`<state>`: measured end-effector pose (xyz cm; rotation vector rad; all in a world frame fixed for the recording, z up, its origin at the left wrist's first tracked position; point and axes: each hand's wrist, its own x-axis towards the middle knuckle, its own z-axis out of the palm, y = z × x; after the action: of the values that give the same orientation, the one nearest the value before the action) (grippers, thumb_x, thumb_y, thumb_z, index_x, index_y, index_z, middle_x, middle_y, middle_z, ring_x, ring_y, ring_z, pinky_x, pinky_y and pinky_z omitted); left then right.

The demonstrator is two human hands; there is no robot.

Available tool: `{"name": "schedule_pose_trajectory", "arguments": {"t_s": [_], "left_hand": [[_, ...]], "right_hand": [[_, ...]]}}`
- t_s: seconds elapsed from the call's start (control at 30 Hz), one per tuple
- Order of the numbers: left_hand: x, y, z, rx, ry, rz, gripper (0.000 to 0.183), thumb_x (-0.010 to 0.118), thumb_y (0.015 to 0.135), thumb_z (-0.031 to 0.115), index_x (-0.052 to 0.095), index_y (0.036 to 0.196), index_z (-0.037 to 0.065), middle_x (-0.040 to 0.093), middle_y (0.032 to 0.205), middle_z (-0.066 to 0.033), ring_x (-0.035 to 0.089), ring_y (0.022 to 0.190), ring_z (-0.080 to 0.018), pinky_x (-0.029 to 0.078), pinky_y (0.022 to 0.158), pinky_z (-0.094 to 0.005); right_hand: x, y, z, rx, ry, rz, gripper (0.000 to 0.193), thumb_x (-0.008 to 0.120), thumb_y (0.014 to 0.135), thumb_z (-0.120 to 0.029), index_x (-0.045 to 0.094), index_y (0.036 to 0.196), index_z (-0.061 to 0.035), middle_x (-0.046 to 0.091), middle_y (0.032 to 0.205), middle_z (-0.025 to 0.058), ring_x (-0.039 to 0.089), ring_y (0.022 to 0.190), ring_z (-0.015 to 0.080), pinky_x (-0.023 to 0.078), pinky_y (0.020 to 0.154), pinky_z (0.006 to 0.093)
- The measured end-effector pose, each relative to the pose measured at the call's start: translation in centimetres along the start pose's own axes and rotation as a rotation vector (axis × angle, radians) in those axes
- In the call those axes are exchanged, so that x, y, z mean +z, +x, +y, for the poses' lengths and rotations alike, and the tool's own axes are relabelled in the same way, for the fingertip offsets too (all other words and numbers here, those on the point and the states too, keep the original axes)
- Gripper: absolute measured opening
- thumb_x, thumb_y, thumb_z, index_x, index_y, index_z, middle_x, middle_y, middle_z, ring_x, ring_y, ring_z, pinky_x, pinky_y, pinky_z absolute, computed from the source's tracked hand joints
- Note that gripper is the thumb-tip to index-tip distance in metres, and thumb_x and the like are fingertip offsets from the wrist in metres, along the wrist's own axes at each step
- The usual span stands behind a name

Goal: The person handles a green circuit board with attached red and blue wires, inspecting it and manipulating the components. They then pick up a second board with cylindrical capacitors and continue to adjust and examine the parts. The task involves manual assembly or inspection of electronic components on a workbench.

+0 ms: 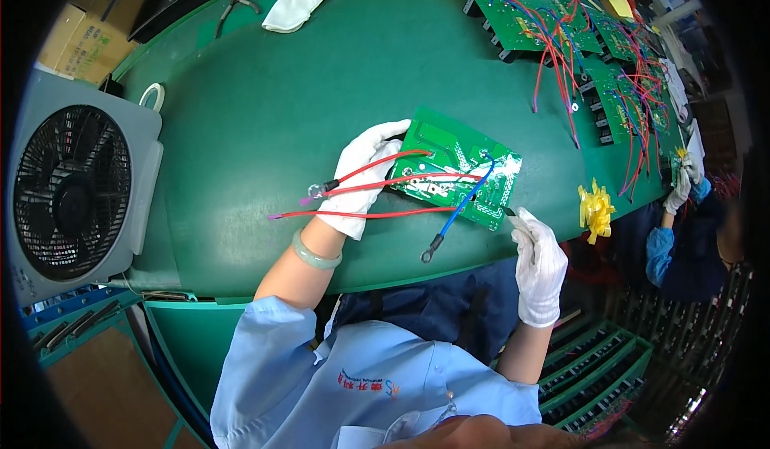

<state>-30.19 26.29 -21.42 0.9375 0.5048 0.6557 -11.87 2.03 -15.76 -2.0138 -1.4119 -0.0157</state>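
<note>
In my white-gloved left hand is a green circuit board, gripped by its left edge and tilted above the table. Several red wires run from the board leftward across that glove, some ending in terminals. A blue wire hangs from the board toward me, tipped with a ring terminal. My right hand, also gloved, is closed in a pinch beside the board's lower right corner. A small dark tip shows at its fingertips, too small to name.
Several wired boards lie at the far right of the green table. Yellow bundles sit near the right edge and far side. A box fan stands left; pliers and a white mask lie far left. A co-worker's gloved hands are at right.
</note>
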Motion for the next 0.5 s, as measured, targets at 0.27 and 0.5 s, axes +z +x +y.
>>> {"name": "schedule_pose_trajectory", "arguments": {"t_s": [0.27, 0.5], "left_hand": [[0.3, 0.1, 2.2, 0.312, 0.974, 0.123, 0.056, 0.07, 0.085, -0.001, 0.056, 0.139, 0.007, 0.061, 0.132, -0.0137, 0.068, 0.096, -0.0199, 0.056, 0.089, -0.0326], [2.3, -0.2, 3.5, 0.296, 0.878, 0.014, 0.053, 0.064, 0.088, -0.005, 0.056, 0.139, 0.004, 0.062, 0.135, -0.0141, 0.063, 0.116, -0.0261, 0.048, 0.105, -0.0365]], "right_hand": [[3.0, 1.1, 1.9, 0.358, 0.409, 0.187, 0.041, 0.067, 0.094, -0.004, 0.059, 0.134, 0.0022, 0.072, 0.108, 0.0146, 0.07, 0.099, 0.0207, 0.055, 0.088, 0.0312], [6.4, 1.7, 3.9, 0.204, 0.388, 0.644, 0.024, 0.068, 0.089, 0.006, 0.064, 0.112, 0.0005, 0.066, 0.114, 0.0151, 0.068, 0.096, 0.0233, 0.056, 0.086, 0.0326]]}}
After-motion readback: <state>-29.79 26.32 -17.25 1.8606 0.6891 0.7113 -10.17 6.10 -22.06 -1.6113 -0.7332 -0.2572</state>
